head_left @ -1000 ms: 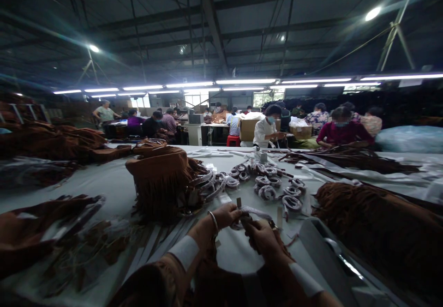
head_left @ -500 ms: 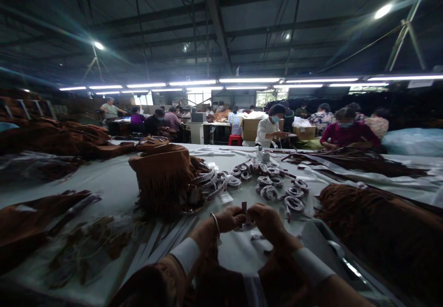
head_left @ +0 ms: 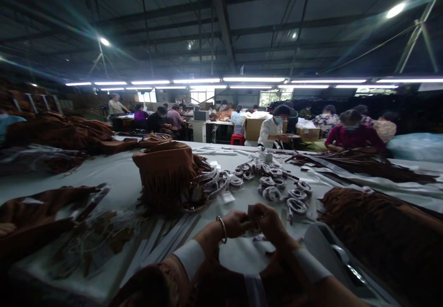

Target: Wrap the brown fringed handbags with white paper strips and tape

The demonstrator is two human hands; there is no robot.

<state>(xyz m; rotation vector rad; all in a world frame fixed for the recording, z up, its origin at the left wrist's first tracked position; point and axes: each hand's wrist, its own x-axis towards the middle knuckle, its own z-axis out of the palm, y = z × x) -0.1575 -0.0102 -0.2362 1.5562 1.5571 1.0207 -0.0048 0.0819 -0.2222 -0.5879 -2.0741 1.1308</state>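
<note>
The tag [head_left: 251, 209], small, flat and dull brown, stands upright in the right hand's [head_left: 267, 220] pinch, above the bench [head_left: 235, 254]; the left hand [head_left: 238, 224] curls alongside, its hold unclear.

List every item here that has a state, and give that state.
Left hand: fingers curled, grip unclear
Right hand: pinching a small flat piece
Small flat piece: held up
Coiled straps: wound, wrapped
Fringed brown item: upright
Tube lights: lit
Red stool: occupied
</note>
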